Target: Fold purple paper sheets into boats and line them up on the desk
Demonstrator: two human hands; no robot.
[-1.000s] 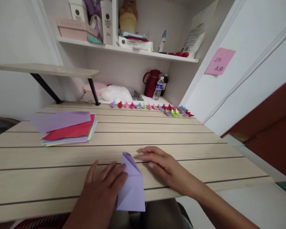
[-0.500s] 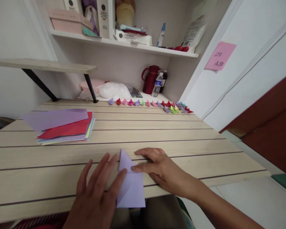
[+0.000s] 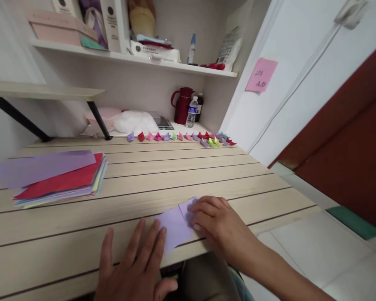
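A lilac sheet of folded paper (image 3: 175,225) lies flat near the front edge of the wooden table (image 3: 181,175). My right hand (image 3: 217,223) rests on its right part, fingers bent and pressing the paper down. My left hand (image 3: 134,267) lies flat on the table just left of the paper, fingers spread, its fingertips touching the paper's left edge. Nothing is gripped in either hand.
A stack of coloured paper sheets (image 3: 54,177) sits at the left. A row of small folded paper pieces (image 3: 181,138) lines the back of the table. Behind stand a red jug (image 3: 182,104), a water bottle (image 3: 191,112) and a shelf (image 3: 128,58). A pink note (image 3: 261,75) sticks to the door.
The paper's raised pointed flap has been pressed flat and the sheet turned. My right hand moved onto the paper; my left hand slid back and off most of it. The view shifted right.
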